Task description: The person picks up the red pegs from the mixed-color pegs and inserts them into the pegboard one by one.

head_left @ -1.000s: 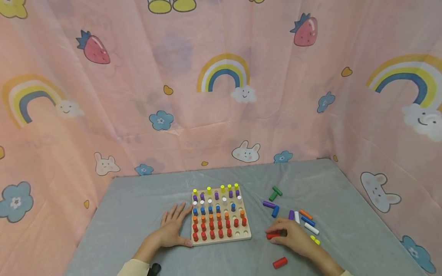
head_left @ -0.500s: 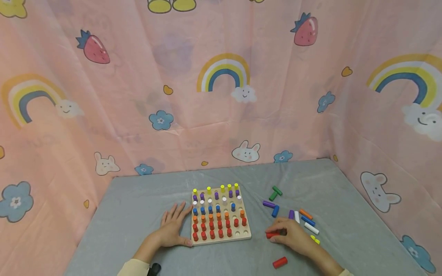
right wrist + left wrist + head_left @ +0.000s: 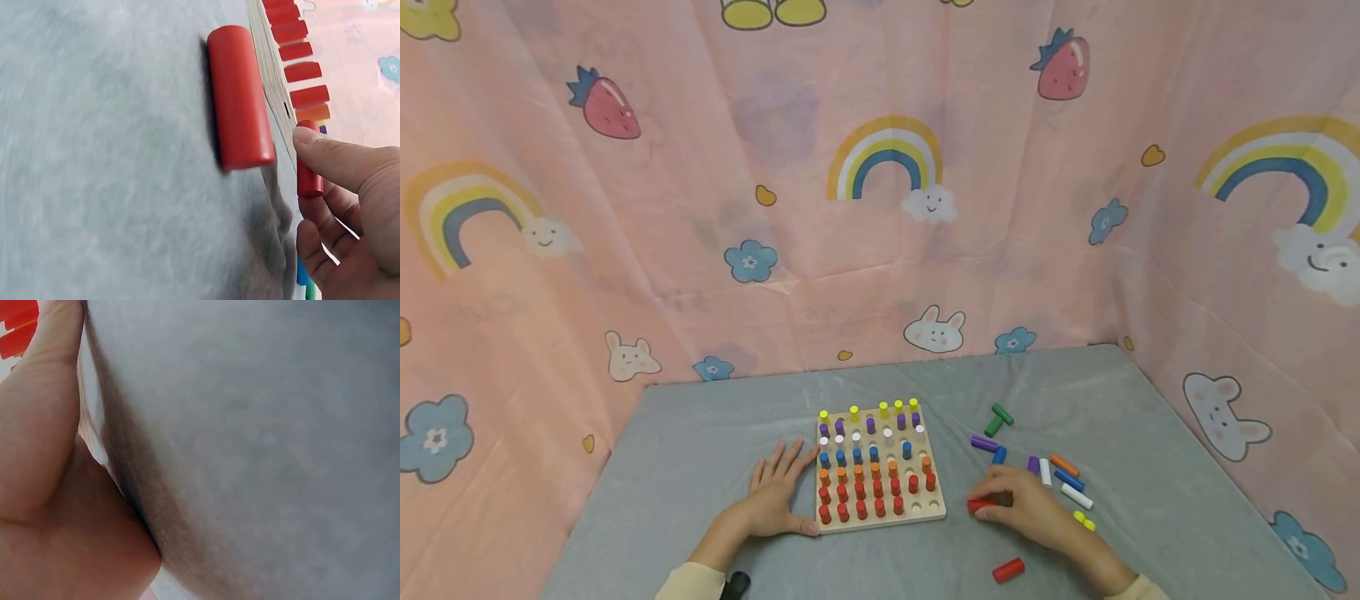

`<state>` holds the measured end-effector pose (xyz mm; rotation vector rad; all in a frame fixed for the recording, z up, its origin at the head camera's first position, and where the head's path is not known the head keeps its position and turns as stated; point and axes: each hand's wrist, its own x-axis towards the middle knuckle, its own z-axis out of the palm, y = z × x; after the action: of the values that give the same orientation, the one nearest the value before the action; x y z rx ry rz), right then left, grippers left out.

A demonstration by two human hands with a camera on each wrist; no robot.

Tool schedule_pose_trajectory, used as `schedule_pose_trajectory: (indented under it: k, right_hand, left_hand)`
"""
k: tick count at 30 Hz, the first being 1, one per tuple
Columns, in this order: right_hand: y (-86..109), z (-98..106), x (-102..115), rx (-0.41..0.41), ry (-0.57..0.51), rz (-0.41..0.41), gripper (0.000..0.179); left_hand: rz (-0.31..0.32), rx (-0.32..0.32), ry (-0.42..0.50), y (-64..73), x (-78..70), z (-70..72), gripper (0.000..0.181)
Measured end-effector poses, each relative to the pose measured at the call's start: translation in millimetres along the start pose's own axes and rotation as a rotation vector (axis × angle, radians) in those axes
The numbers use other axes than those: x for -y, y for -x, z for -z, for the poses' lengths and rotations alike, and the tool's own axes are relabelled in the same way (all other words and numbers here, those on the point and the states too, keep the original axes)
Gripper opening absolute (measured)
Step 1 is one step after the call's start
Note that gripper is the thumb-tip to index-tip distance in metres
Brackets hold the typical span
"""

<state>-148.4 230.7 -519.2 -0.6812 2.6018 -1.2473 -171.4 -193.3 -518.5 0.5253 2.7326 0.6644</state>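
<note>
A wooden pegboard (image 3: 887, 525) stands mid-table, with rows of red, orange, blue, white, purple and yellow pegs upright in its holes. My left hand (image 3: 775, 496) lies spread at the board's left side, thumb at the near corner and fingertips along the edge. To the right of the board, my right hand (image 3: 1026, 504) pinches a red peg (image 3: 309, 169) between thumb and fingers, close over the table. Another red peg (image 3: 1008, 571) lies on the cloth nearer to me, large in the right wrist view. Two holes at the right end of the nearest red row are bare.
Loose pegs lie to the right: green pegs (image 3: 994, 426), a purple peg (image 3: 985, 444), an orange peg (image 3: 1064, 465), a white peg (image 3: 1077, 497), yellow pegs (image 3: 1085, 522) and blue ones. Grey cloth (image 3: 715, 425) covers the table. A pink printed curtain (image 3: 820, 292) hangs behind.
My right hand has shifted slightly left and away from me, toward the board, with the red peg in its fingers. My left hand has stayed in place.
</note>
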Motion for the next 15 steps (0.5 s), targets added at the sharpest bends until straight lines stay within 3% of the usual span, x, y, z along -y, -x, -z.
schedule_pose_trajectory:
  k: [7, 15]
  right_hand:
    - [-6.1, -3.4, 7.0, -0.003, 0.039, 0.001, 0.017]
    - [-11.6, -9.3, 17.4, 0.001, 0.01, 0.015, 0.017]
  left_hand:
    - [-0.002, -0.003, 0.001, 0.0, -0.5, 0.4, 0.12]
    - [-0.043, -0.023, 0.045, 0.0, 4.8, -2.4, 0.122]
